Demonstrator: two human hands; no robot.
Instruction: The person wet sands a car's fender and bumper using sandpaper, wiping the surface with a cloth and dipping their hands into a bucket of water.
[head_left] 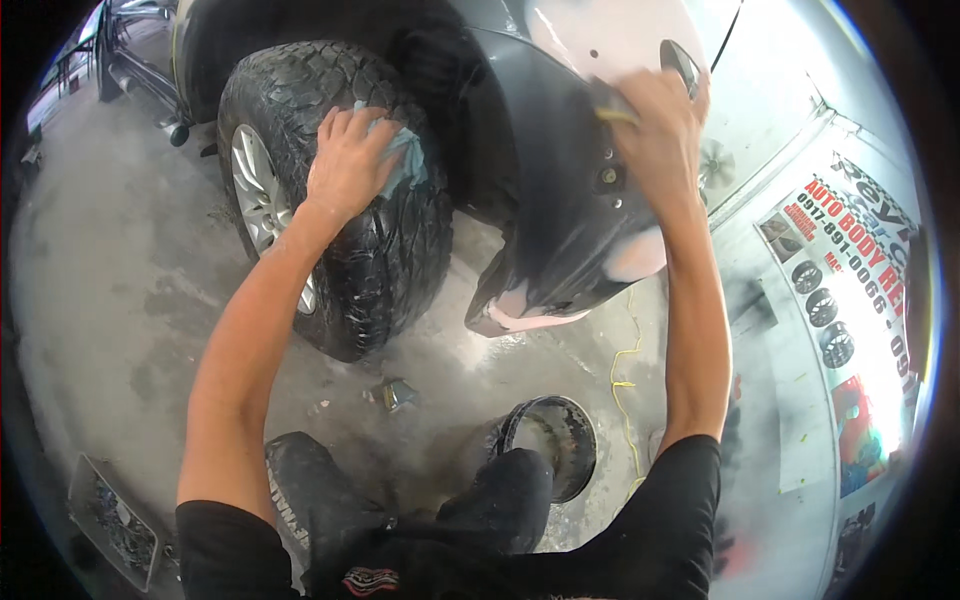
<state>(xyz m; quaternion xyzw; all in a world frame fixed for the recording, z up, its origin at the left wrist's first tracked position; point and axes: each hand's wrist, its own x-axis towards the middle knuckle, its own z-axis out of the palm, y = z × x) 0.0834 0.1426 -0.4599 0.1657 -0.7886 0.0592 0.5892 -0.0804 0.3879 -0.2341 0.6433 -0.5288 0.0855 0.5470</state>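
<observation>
My left hand (350, 165) rests on top of the black knobby tyre (385, 270), fingers curled over a crumpled light-blue cloth (408, 165). Farther right, my right hand (660, 120) presses a thin yellow piece (617, 116) flat against the upper part of the car's bumper (560, 170). Only an edge of that yellow piece shows, so its kind is hidden, and the fingers are slightly blurred. The bumper is dark grey with pale pink patches of filler (637, 256). A bolt hole sits in it just below my right hand.
A dark bucket (572, 445) of murky water stands by my knee, with a yellow cord (620, 385) along the floor beside it. A small scrap (397, 394) lies below the tyre. A tray (120, 520) is at lower left; a printed banner (840, 270) covers the right wall.
</observation>
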